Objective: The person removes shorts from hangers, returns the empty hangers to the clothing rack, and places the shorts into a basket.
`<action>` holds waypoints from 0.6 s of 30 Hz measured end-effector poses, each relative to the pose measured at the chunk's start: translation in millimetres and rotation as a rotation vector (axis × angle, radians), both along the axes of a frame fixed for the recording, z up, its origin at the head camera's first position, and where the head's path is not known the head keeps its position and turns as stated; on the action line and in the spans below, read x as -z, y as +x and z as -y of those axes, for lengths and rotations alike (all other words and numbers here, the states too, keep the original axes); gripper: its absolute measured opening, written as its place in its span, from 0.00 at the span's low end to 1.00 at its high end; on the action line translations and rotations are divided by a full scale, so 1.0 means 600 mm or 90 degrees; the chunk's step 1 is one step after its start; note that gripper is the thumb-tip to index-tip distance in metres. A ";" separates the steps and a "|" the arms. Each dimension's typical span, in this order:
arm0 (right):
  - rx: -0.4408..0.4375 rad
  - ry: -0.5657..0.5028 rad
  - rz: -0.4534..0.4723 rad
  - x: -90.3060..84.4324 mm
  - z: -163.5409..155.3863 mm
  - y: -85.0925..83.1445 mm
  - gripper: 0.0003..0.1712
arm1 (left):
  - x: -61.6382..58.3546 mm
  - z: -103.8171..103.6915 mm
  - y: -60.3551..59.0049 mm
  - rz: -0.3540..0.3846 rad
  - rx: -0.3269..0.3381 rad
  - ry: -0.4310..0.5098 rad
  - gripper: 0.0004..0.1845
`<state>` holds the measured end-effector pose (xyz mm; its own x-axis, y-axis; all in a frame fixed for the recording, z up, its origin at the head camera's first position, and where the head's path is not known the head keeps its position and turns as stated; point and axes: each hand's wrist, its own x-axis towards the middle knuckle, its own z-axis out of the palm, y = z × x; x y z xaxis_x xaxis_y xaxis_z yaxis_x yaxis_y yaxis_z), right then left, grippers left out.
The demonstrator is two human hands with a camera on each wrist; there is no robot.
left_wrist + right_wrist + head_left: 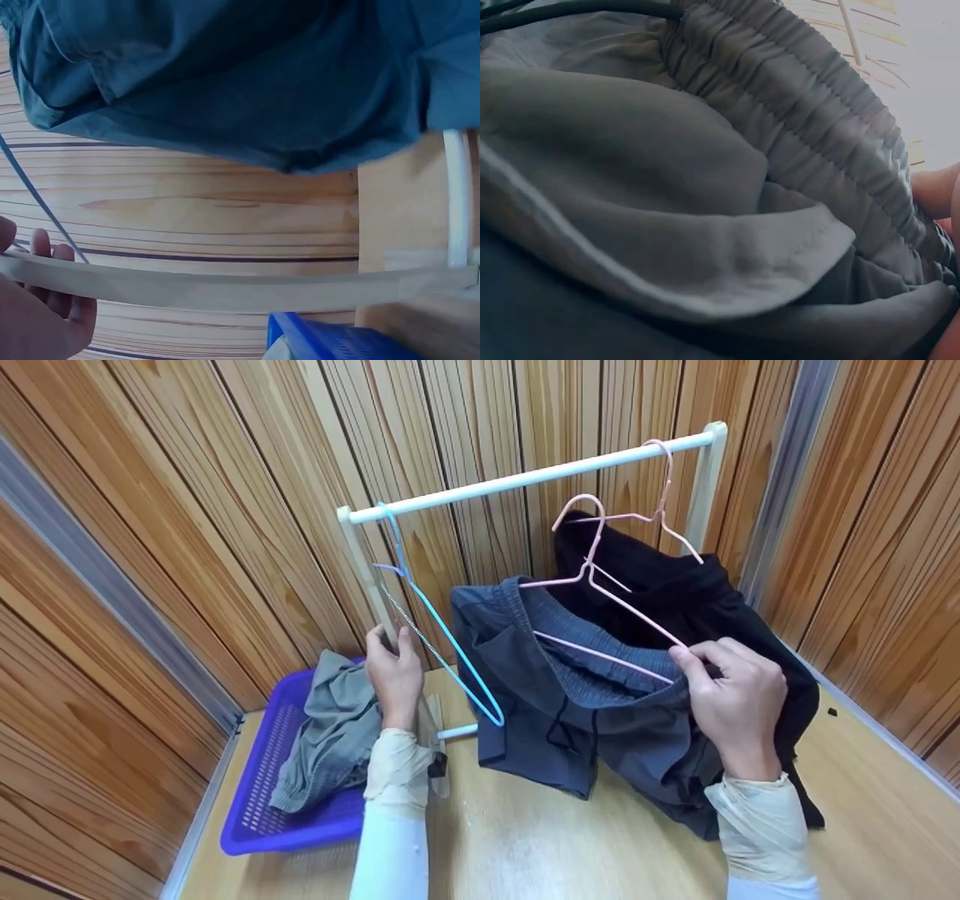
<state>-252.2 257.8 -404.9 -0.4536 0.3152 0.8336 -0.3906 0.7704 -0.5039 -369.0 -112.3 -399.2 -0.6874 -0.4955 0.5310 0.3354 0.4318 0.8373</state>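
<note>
Head view: wood-panelled corner, pale wooden floor (570,840); right hand (739,701) pinches grey shorts (570,697) on pink hanger (600,585), left hand (394,675) fingers clenched round white rack (525,478) post, purple basket (262,810) alongside

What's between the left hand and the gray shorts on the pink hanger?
In the head view, a blue hanger hangs from the white rail between the left hand and the gray shorts; it touches neither.

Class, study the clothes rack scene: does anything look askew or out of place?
Yes. The pink hanger in the grey shorts is off the white rail, tilted, with the shorts bunched on one side where the right hand pinches them. The left hand holds the rack's post.
</note>
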 end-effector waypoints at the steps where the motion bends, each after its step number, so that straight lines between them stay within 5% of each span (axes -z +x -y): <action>1: -0.003 0.002 -0.001 0.002 -0.001 0.001 0.09 | 0.001 0.000 0.001 -0.001 0.000 0.002 0.16; 10: -0.053 0.027 -0.001 0.018 -0.009 0.001 0.08 | 0.005 0.006 0.004 -0.006 0.013 0.003 0.16; 18: -0.110 0.038 0.060 0.026 -0.016 0.005 0.09 | 0.015 0.014 0.015 -0.010 0.055 0.012 0.17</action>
